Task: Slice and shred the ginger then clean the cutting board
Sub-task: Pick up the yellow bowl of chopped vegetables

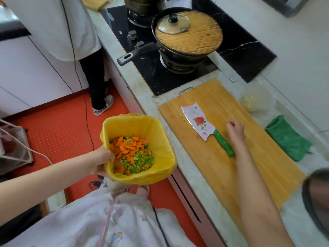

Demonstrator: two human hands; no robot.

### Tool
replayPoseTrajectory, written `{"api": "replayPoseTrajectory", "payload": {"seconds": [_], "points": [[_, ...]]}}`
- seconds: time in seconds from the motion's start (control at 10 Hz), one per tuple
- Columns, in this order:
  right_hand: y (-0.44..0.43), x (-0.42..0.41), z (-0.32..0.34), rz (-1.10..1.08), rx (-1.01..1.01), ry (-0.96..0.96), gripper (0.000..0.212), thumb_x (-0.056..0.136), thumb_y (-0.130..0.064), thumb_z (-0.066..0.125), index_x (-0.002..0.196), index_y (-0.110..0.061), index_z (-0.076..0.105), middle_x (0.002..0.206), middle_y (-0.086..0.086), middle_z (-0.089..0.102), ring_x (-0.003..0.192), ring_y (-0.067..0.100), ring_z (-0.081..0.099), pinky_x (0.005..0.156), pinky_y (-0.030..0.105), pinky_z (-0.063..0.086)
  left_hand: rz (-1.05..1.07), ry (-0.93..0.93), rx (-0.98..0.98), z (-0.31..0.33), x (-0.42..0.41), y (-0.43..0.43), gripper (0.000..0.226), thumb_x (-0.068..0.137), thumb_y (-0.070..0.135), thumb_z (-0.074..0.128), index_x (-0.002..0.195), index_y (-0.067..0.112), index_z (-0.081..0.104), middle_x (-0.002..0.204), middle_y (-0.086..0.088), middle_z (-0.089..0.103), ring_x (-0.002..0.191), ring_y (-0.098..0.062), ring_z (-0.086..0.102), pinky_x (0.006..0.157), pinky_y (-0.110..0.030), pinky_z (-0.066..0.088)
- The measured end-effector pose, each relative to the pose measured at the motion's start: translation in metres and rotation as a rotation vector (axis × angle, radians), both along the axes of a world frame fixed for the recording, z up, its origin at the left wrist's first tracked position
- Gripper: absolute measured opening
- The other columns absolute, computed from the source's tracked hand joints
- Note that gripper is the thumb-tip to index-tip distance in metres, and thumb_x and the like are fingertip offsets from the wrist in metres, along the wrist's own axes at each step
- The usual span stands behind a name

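A bamboo cutting board (249, 157) lies on the counter. On it rests a cleaver (201, 124) with a floral blade and green handle. My right hand (235, 130) hovers over the board just right of the cleaver, fingers curled, holding nothing that I can see. My left hand (101, 160) grips the rim of a bin lined with a yellow bag (142, 127), held beside the counter edge; chopped orange and green scraps lie inside. A clear bowl (256, 102) beyond the board holds pale ginger pieces, blurred.
A green cloth (286, 138) lies right of the board. A black pan (187, 36) with a bamboo mat and glass lid sits on the stove behind. Another person (71, 32) stands at the far left counter. A dark bowl rim (315, 196) shows at right.
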State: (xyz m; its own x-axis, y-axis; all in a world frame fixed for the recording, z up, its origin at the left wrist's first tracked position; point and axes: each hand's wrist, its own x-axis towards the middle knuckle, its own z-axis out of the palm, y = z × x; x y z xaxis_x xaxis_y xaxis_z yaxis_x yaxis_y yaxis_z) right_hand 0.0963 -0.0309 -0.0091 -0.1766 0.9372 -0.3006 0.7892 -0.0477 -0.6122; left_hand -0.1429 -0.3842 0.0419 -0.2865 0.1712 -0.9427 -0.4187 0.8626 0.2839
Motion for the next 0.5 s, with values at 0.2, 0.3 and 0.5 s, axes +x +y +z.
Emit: {"api": "replayPoseTrajectory", "payload": {"seconds": [0.2, 0.3, 0.5], "points": [[0.061, 0.002, -0.010, -0.076, 0.111, -0.222, 0.066, 0.094, -0.032, 0.048, 0.147, -0.001, 0.024, 0.155, 0.017, 0.020, 0.142, 0.032, 0.019, 0.115, 0.039, 0.017, 0.062, 0.029, 0.023, 0.001, 0.012, -0.001, 0.021, 0.092, -0.002, 0.039, 0.111, 0.002, 0.046, 0.108, -0.027, 0.058, 0.094, -0.043, 0.062, 0.054, -0.047, 0.057], [0.070, -0.003, -0.013, -0.010, -0.071, -0.326, 0.083, 0.094, -0.050, 0.043, 0.152, -0.006, 0.004, 0.160, 0.009, 0.002, 0.147, 0.026, 0.002, 0.117, 0.041, 0.005, 0.106, 0.018, 0.066, -0.002, 0.017, -0.003, 0.043, 0.087, -0.013, 0.034, 0.124, 0.007, 0.039, 0.100, -0.023, 0.059, 0.076, -0.041, 0.062, 0.041, -0.044, 0.055], [0.079, -0.003, -0.024, -0.069, -0.013, -0.356, 0.100, 0.084, -0.068, 0.047, 0.152, -0.009, 0.004, 0.160, 0.009, -0.001, 0.147, 0.024, 0.000, 0.116, 0.043, 0.003, 0.150, 0.006, 0.108, -0.007, 0.025, -0.002, 0.053, 0.085, -0.016, 0.032, 0.133, 0.007, 0.038, 0.103, -0.025, 0.060, 0.076, -0.042, 0.063, 0.041, -0.044, 0.054]]}}
